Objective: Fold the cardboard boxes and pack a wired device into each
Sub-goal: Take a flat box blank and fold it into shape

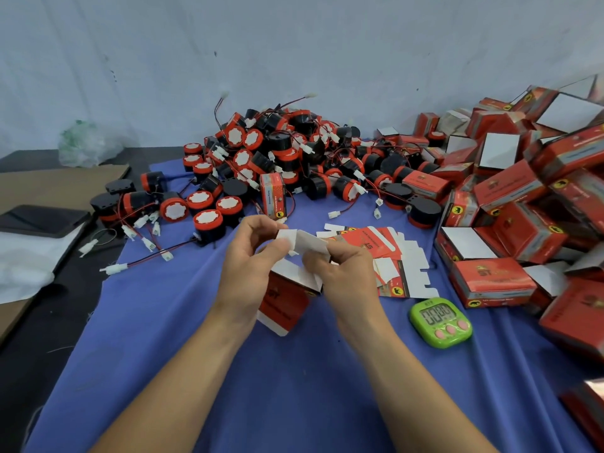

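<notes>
Above the blue cloth (202,371), both hands work on a red cardboard box (284,305) with white flaps. My left hand (248,266) pinches a white flap at the box's upper left. My right hand (340,273) pinches the white flap (310,241) on the upper right. The box's red printed side faces me, tilted, below my hands. A pile of red-and-black wired devices (277,158) with white connectors lies behind. Flat unfolded boxes (392,253) lie just right of my hands.
Several folded red boxes (523,197) are heaped along the right side. A green timer (441,322) sits on the cloth near my right forearm. One upright red box (273,197) stands by the devices. Brown cardboard (49,188), a dark tablet (39,220) and a plastic bag (85,148) lie at left.
</notes>
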Demonstrator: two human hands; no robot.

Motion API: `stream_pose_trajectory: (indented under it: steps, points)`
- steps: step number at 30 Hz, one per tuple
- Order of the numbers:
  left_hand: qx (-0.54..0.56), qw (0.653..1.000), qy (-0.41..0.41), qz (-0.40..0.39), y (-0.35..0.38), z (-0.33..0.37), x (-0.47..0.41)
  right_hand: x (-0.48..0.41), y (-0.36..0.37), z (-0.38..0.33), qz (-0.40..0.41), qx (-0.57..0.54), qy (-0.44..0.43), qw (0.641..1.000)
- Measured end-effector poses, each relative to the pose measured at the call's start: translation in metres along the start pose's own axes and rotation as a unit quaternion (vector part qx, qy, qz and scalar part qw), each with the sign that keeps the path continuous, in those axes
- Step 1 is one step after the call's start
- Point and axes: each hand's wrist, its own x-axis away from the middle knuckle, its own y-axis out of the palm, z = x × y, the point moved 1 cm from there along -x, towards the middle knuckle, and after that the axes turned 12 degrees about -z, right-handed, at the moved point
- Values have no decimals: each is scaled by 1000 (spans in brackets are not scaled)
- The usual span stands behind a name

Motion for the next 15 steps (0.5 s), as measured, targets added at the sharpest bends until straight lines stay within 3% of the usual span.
stream_pose_trajectory:
  steps: [4,7,10,15]
  points:
    - [-70,997,-19,-42,-9,-5,1,2,4,1,-31,-20,27,999]
    - [0,997,-60,-39,-6,-11,1,4,4,3,-21,29,12,999]
    - [74,992,-89,-42,-7,-15,-2,3,-2,2,-28,-17,15,999]
    - [31,996,-69,-51,-17,-19,-2,7,-28,-5,-231,-69,110,964]
